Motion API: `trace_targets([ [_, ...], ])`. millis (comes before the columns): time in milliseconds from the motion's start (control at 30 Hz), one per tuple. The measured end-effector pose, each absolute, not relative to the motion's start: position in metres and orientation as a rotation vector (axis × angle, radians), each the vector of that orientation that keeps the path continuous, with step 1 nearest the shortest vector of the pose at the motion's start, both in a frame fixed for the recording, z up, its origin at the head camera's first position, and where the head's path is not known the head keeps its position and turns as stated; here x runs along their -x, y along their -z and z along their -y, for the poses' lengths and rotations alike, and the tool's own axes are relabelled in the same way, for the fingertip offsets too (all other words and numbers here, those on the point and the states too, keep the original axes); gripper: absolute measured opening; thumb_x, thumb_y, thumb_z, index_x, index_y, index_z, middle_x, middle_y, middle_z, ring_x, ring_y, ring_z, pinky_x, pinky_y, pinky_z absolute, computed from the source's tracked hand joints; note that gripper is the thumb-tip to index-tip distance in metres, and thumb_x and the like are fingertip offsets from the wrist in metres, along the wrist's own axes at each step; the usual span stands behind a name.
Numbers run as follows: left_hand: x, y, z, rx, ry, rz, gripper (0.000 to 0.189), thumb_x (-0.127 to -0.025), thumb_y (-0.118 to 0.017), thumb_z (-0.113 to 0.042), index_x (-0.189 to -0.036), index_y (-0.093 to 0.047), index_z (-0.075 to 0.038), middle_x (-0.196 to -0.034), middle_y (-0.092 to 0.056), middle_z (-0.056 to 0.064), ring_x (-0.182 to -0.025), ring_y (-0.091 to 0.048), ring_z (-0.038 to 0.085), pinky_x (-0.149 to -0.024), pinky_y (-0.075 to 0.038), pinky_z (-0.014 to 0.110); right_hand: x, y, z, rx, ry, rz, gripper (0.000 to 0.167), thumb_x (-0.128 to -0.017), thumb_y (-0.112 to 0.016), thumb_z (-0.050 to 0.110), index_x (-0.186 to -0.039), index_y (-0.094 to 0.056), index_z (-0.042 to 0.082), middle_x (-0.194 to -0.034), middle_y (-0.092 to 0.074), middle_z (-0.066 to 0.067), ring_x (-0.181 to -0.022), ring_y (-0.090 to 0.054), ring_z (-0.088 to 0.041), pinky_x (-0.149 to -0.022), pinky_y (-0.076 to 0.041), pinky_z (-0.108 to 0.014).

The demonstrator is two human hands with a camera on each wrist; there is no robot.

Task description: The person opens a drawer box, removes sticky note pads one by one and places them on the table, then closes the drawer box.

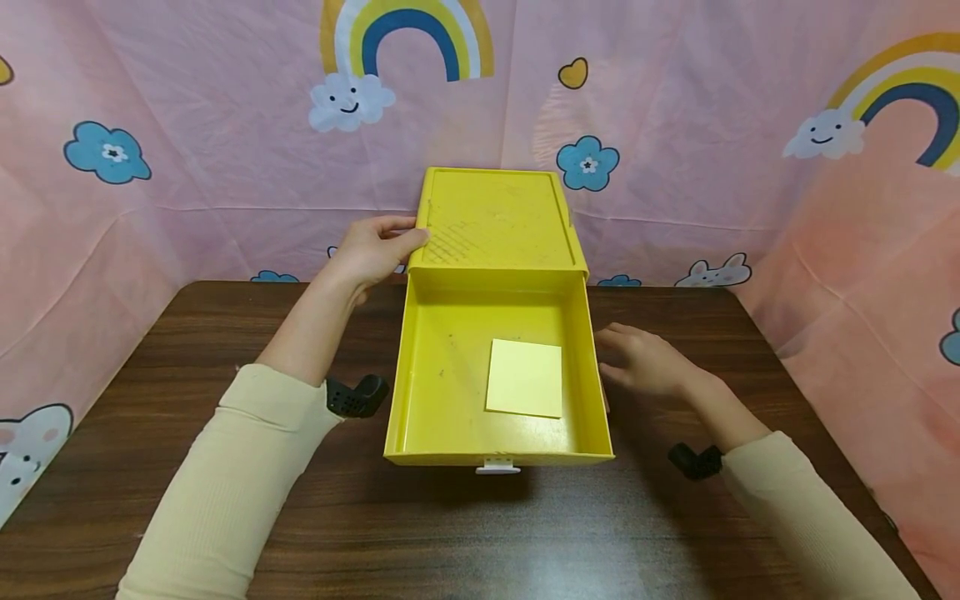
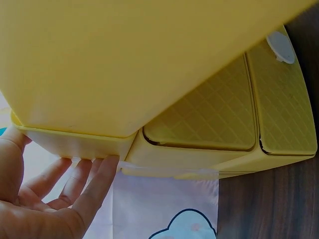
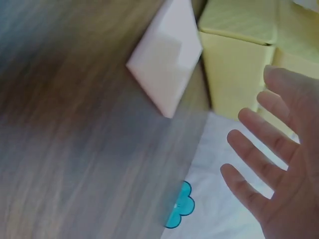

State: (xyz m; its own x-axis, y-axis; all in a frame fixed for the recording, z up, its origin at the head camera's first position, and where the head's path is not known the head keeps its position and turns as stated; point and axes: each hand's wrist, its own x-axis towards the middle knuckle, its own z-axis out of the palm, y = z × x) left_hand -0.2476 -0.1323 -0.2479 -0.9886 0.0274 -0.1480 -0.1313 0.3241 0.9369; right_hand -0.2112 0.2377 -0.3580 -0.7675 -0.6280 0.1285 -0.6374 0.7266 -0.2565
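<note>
A yellow drawer cabinet (image 1: 498,218) stands on the table with its top drawer (image 1: 442,392) pulled out towards me. Inside the drawer, to the right, lies a pale yellow square sticky-note pad (image 1: 524,378). My left hand (image 1: 375,254) grips the cabinet's upper left edge, thumb on top and fingertips against the side wall. Beside the drawer's right wall is my right hand (image 1: 645,362), its fingers spread and holding nothing in the right wrist view. A pale pink square pad (image 3: 167,59) lies on the table beside the cabinet; the drawer mostly hides it in the head view.
Below the pulled-out drawer, lower drawers (image 2: 209,109) are closed in the left wrist view. A white knob (image 1: 498,467) sticks out from the open drawer's front. Pink patterned cloth (image 1: 675,125) hangs behind and beside the dark wooden table (image 1: 360,517).
</note>
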Motion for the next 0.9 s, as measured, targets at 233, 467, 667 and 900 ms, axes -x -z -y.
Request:
trace_targets([
  [233, 0.248, 0.248, 0.132, 0.099, -1.749, -2.448, 0.05, -0.09, -0.058, -0.034, -0.136, -0.047, -0.018, -0.121, -0.051, 0.006, -0.1, -0.056, 0.02, -0.077, -0.055, 0.032, 0.213, 0.348, -0.239, -0.987, -0.515, 2.866, 0.037, -0.085, -0.067, 0.019, -0.12, -0.06, 0.01, -0.111, -0.059, -0.004, -0.092, -0.059, -0.018, -0.079, -0.052, -0.04],
  [467, 0.247, 0.248, 0.133, 0.076, -1.739, -2.452, 0.051, -0.09, -0.058, -0.034, -0.137, -0.046, -0.017, -0.12, -0.051, 0.007, -0.098, -0.056, 0.02, -0.077, -0.055, 0.033, 0.207, 0.335, -0.237, -0.975, -0.513, 2.847, 0.038, -0.086, -0.065, 0.02, -0.122, -0.058, 0.01, -0.115, -0.058, -0.005, -0.096, -0.058, -0.019, -0.081, -0.051, -0.041],
  [667, 0.248, 0.249, 0.133, 0.088, -1.736, -2.457, 0.051, -0.09, -0.058, -0.035, -0.136, -0.047, -0.018, -0.12, -0.051, 0.006, -0.098, -0.056, 0.02, -0.078, -0.055, 0.033, 0.2, 0.321, -0.232, -0.956, -0.5, 2.83, 0.04, -0.086, -0.066, 0.021, -0.123, -0.057, 0.012, -0.117, -0.056, -0.005, -0.104, -0.055, -0.022, -0.086, -0.049, -0.045],
  [900, 0.248, 0.249, 0.134, 0.099, -1.731, -2.451, 0.051, -0.089, -0.058, -0.036, -0.136, -0.046, -0.019, -0.121, -0.051, 0.005, -0.1, -0.056, 0.02, -0.079, -0.055, 0.033, 0.194, 0.307, -0.227, -0.977, -0.466, 2.756, 0.039, -0.085, -0.067, 0.022, -0.122, -0.058, 0.013, -0.118, -0.056, -0.004, -0.107, -0.053, -0.022, -0.089, -0.047, -0.045],
])
